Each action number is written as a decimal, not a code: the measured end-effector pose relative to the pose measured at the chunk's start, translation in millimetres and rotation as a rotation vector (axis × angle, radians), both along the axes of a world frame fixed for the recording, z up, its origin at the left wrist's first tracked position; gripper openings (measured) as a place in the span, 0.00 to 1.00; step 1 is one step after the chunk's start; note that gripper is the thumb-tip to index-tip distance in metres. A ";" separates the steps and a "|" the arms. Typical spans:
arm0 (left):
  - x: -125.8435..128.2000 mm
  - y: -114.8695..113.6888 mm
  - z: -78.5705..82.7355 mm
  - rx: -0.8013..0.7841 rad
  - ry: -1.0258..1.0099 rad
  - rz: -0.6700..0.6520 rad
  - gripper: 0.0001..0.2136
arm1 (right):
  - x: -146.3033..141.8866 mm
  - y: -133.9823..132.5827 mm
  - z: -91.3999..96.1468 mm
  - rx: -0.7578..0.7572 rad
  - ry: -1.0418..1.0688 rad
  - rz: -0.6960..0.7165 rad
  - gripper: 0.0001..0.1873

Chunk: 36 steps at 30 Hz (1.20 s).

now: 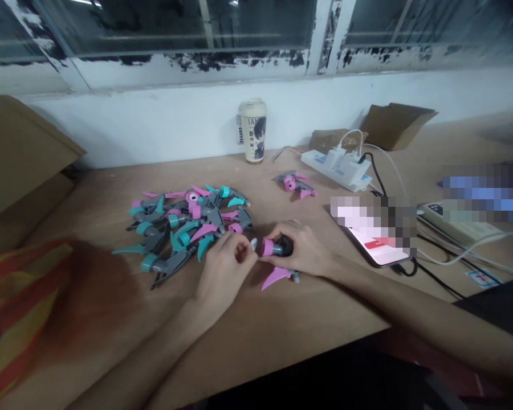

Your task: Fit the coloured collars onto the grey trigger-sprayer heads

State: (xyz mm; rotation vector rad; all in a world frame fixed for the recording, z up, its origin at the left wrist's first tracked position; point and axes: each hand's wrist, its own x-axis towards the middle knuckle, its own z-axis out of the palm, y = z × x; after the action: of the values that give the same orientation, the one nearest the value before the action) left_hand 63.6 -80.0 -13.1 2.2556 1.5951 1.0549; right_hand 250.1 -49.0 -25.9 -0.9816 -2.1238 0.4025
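My right hand is closed around a grey trigger spray head with a pink collar and a pink trigger, held low over the table. The collar's open end faces left, toward my other hand. My left hand pinches a small whitish piece between thumb and fingertip, just left of the collar and apart from it. What exactly that piece is cannot be made out. Left of my hands lies a pile of grey spray heads with pink or teal collars and triggers. A further pink and grey spray head lies behind my right hand.
A lidded coffee cup stands against the wall. To the right are a white power strip with chargers and cables, a phone and a beige box. Cardboard and a red-yellow bag are at left.
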 end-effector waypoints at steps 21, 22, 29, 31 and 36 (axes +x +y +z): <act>0.4 4.9 -8.6 -0.480 -0.470 -0.178 0.10 | 4.8 4.3 -4.2 -0.145 0.223 0.244 0.20; 0.3 4.0 -9.7 -0.432 -0.434 -0.164 0.10 | 4.6 4.1 -4.4 -0.146 0.225 0.243 0.20; 1.3 -1.5 -5.9 -0.095 -0.249 -0.133 0.04 | 4.6 1.1 -4.4 -0.121 0.247 0.215 0.20; 1.2 -2.0 -4.6 -0.058 -0.235 -0.142 0.03 | 4.6 0.1 -3.2 -0.101 0.242 0.205 0.20; -0.5 0.2 -4.5 -0.053 -0.192 -0.145 0.03 | 4.7 0.1 -1.3 -0.049 0.189 0.205 0.20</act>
State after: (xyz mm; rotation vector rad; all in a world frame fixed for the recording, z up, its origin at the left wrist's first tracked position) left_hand 63.1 -79.8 -17.7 2.1271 1.3457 1.1377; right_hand 254.8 -49.0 -27.1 -0.7244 -2.0555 0.6264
